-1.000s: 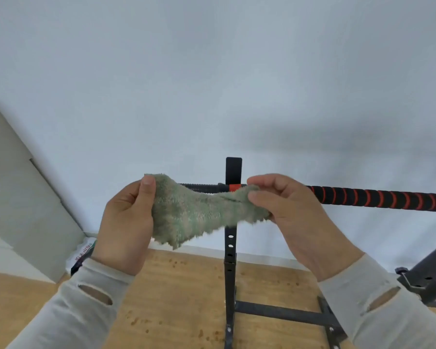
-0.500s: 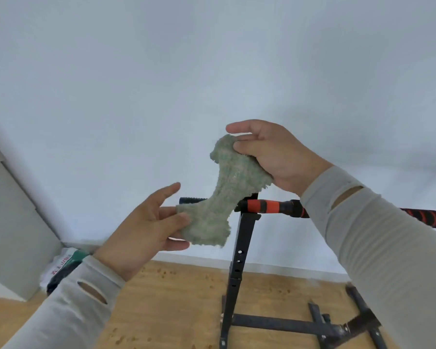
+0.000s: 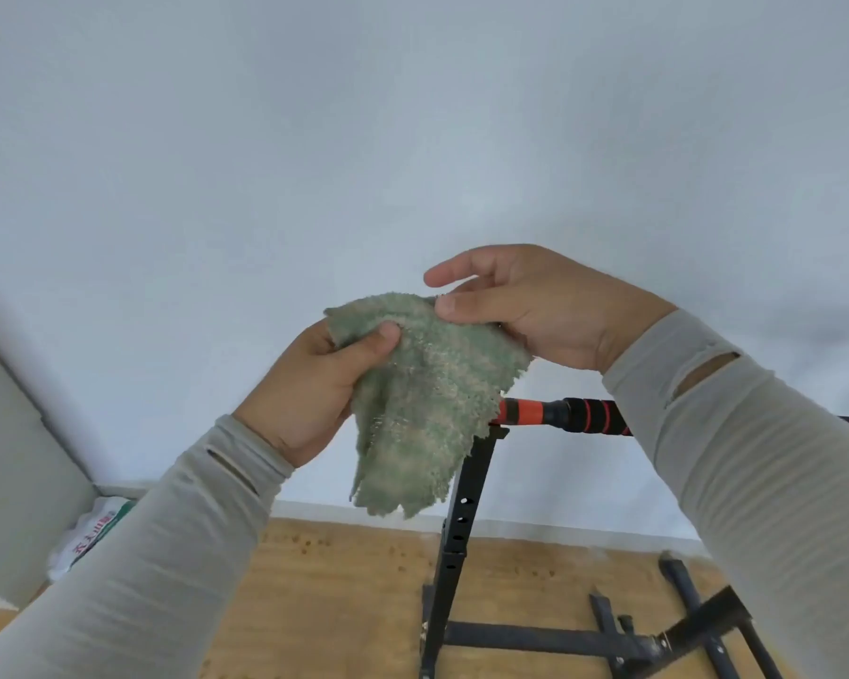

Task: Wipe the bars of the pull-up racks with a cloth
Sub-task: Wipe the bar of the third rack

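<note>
Left thumb is pressing the cloth against curled fingers hidden behind it; left hand is gripping the cloth's upper left edge, mid-frame. Right thumb is pinching the cloth's top edge against fingers under it; the index finger is sticking out straight above, touching nothing. Right hand is holding from the upper right. Both hands are grasping; neither is released.

Cloth is green, nappy, hanging loose between the two hands, lower corner drooping at centre frame. It is hanging in front of the bar's left end; whether it is touching the bar cannot be told.

Progress, as judged: wiping is not under way here. Cloth is being held up and readied in both hands, above the bar. No sign on the bar tells which parts are cleaned. Likely remaining: the bar's visible length, the upright, possibly the base struts.

Surroundings: bar is running right from centre, red collar then black-and-red grip, passing behind the right sleeve. Upright with holes is standing below the cloth. Wooden floor lower frame. White bag with print lying lower left beside a grey panel. Pale wall behind.

Obstructions: the right sleeve is hiding most of the bar; the cloth is covering the bar's left end.
</note>
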